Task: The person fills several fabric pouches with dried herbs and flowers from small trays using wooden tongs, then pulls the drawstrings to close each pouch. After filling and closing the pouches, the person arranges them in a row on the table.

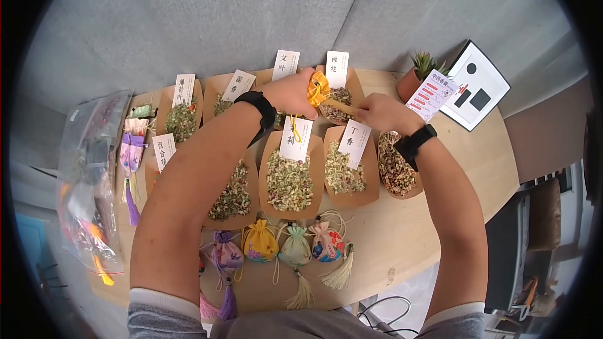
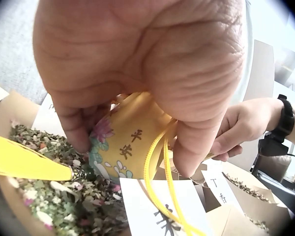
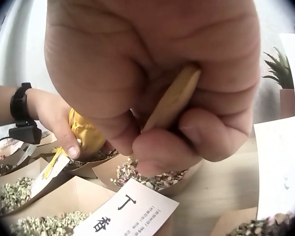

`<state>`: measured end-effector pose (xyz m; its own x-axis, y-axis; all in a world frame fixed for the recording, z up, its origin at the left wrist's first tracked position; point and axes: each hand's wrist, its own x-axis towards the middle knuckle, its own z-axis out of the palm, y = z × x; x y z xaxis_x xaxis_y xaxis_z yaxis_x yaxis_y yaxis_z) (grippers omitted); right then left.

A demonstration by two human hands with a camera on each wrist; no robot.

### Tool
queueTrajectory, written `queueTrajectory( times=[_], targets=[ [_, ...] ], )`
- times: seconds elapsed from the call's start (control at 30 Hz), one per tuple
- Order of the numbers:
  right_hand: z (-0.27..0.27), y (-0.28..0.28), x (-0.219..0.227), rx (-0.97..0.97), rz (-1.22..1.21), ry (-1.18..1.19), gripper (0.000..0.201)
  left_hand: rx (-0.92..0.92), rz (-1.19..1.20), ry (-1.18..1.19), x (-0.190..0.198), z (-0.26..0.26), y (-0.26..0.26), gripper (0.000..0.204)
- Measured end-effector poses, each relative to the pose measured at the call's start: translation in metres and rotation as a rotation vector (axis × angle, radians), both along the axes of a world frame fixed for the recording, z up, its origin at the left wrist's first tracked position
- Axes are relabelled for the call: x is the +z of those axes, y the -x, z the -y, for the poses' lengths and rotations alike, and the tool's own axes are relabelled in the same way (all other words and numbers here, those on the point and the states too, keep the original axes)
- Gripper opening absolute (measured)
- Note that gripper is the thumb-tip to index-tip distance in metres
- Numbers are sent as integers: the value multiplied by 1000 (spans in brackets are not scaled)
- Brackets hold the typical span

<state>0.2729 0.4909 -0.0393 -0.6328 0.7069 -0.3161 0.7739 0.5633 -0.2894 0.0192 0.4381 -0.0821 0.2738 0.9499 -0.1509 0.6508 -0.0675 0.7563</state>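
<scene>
My left hand [image 1: 292, 93] grips a yellow pouch [image 1: 318, 90] by its upper part, above the back row of paper trays. In the left wrist view, flowers and dark characters mark the pouch [image 2: 132, 140], and its yellow cord hangs over a white card [image 2: 160, 206]. My right hand [image 1: 386, 114] pinches a wooden tool [image 1: 339, 107] that reaches toward the pouch; in the right wrist view its handle [image 3: 174, 96] lies between thumb and curled fingers. Whether the tool's far end is inside the pouch, I cannot tell. A tray of dried petals [image 3: 147, 177] sits beneath.
Labelled trays of dried herbs [image 1: 289, 185] stand in two rows. Nearer me lie tasselled pouches [image 1: 260, 242]. A clear plastic bag [image 1: 88, 194] is at the left, with a purple pouch [image 1: 132, 150] beside it. A potted plant [image 1: 411, 85] and framed picture [image 1: 474, 88] stand at the right.
</scene>
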Motion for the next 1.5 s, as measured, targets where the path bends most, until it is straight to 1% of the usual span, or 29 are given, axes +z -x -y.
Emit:
queueTrajectory(
  times=[0.07,0.13,0.2,0.4,0.5,0.57,0.63,0.73,0.8,0.9,0.97,1.03,1.1,1.13,1.2,1.23,1.27,1.33,1.37,1.43,1.47,1.5],
  targets=[
    [2,-1,-2,16,-7,-38,34,0,-1,-1,-3,0,1,103],
    [6,-2,-7,31,-14,-75,32,7,23,-55,-4,1,1,100],
    [10,-3,-12,103,-59,-191,26,14,9,-39,-3,1,1,101],
    [11,-2,-12,69,-84,-257,22,16,-7,-35,2,2,-2,104],
    [15,-5,2,14,-101,-216,22,23,-3,-30,4,3,-3,104],
    [14,-9,3,15,-140,-210,23,25,4,-38,4,3,-3,103],
    [11,-15,8,15,-177,-205,24,11,-45,1,5,2,-4,101],
    [12,-17,29,-14,-225,-228,26,5,-48,0,5,2,-3,103],
    [18,-13,50,-86,-250,-195,22,9,-47,-7,2,0,-3,103],
    [26,-4,65,-32,-283,-178,23,17,-47,-2,1,-2,-3,103],
    [28,2,60,-25,-321,-136,24,20,-49,9,1,-2,-4,103],
    [28,3,62,-12,-356,-92,25,14,17,-27,0,0,-4,104],
    [23,3,74,-95,-115,-144,28,25,-4,-20,1,2,-2,104],
    [17,-2,67,-92,-115,-143,28,30,-28,-16,2,3,-1,105],
    [1,-17,44,-58,15,-186,31,34,-34,-39,-3,2,1,105],
    [-6,-22,36,-90,86,-145,33,38,-38,-61,-6,0,2,105],
    [-9,-25,29,-89,87,-144,33,39,-36,-60,-6,0,2,105],
    [-14,-29,15,-10,213,-210,33,17,-24,-48,-6,-1,2,104],
    [-11,-25,16,-8,211,-208,33,18,-25,-47,-7,-1,3,104],
    [-3,-14,19,-60,255,-78,35,8,-39,-46,-6,-2,2,104],
    [-1,-10,17,-59,255,-77,35,8,-39,-46,-4,-1,1,104],
    [1,-8,16,-70,198,-38,36,16,-40,-34,-3,0,1,104]
  ],
)
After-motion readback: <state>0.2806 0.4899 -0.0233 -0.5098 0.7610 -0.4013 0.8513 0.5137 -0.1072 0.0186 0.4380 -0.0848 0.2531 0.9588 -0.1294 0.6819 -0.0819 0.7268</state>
